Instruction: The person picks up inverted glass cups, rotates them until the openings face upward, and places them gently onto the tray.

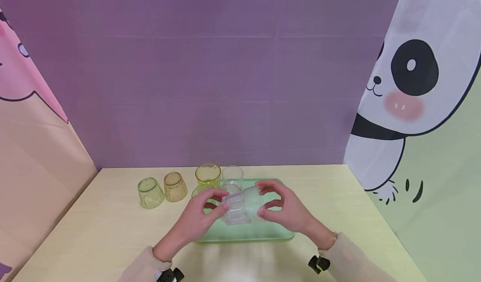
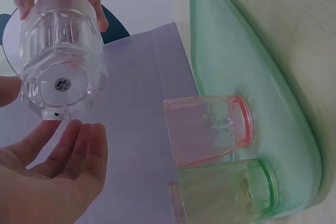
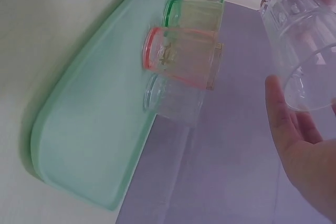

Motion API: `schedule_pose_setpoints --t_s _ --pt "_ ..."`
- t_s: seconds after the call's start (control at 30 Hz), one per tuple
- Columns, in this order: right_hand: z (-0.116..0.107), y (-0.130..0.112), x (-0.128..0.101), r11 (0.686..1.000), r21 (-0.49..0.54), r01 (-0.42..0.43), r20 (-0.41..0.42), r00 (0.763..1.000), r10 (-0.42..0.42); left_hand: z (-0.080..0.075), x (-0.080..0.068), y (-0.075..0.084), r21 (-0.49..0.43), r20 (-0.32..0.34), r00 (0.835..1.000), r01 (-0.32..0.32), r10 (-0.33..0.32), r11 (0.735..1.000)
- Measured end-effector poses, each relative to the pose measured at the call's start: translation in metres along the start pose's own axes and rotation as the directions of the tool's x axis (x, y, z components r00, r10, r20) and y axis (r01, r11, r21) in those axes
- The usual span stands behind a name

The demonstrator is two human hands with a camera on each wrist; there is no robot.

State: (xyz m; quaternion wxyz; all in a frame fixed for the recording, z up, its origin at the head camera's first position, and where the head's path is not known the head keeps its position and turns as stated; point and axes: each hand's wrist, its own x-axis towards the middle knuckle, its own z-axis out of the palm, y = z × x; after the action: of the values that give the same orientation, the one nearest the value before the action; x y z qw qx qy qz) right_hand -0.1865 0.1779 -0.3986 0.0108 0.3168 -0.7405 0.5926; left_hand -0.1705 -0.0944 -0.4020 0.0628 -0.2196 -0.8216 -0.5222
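Observation:
A clear, faceted glass [image 1: 240,209] is held in the air above the green tray [image 1: 246,234], tipped nearly onto its side. Its base points left and its open rim points right. My left hand [image 1: 197,219] holds the base end between thumb and fingers. At the rim end, my right hand [image 1: 283,207] grips the glass with thumb and fingers. A small dark round mark shows on the underside of the glass in the left wrist view. Behind it on the tray stand a pink-rimmed glass [image 2: 210,129], a green glass [image 2: 226,192], a yellow glass [image 1: 208,175] and another clear glass [image 3: 176,98].
Left of the tray, a light green glass [image 1: 151,193] and an amber glass [image 1: 175,187] stand on the pale table [image 1: 112,232]. A purple backdrop [image 1: 225,86] rises at the table's far edge, with printed panels at both sides.

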Motion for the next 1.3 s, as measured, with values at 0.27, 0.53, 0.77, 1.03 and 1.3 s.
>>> schedule_pose_setpoints --t_s 0.27,0.53,0.77,1.03,1.3 --pt "-0.003 -0.003 0.003 0.999 -0.039 -0.037 0.011 0.999 0.037 -0.008 0.004 -0.001 0.057 -0.018 0.999 -0.047 0.049 0.997" --pt "-0.007 -0.005 0.005 0.986 -0.154 -0.069 0.022 0.997 0.074 -0.022 0.009 -0.007 0.14 -0.04 0.996 -0.073 0.08 0.987" --pt "-0.011 -0.004 0.007 0.968 -0.235 -0.092 0.023 0.995 0.1 -0.035 0.015 -0.016 0.262 -0.088 0.989 -0.093 0.12 0.961" --pt "-0.014 -0.007 0.011 0.935 -0.339 -0.107 0.003 0.993 0.115 -0.047 0.023 -0.022 0.298 -0.135 0.978 -0.115 0.161 0.948" --pt "-0.018 -0.012 0.016 0.876 -0.452 -0.164 -0.01 0.984 0.179 -0.052 0.024 -0.028 0.487 -0.133 0.947 -0.195 0.293 0.851"
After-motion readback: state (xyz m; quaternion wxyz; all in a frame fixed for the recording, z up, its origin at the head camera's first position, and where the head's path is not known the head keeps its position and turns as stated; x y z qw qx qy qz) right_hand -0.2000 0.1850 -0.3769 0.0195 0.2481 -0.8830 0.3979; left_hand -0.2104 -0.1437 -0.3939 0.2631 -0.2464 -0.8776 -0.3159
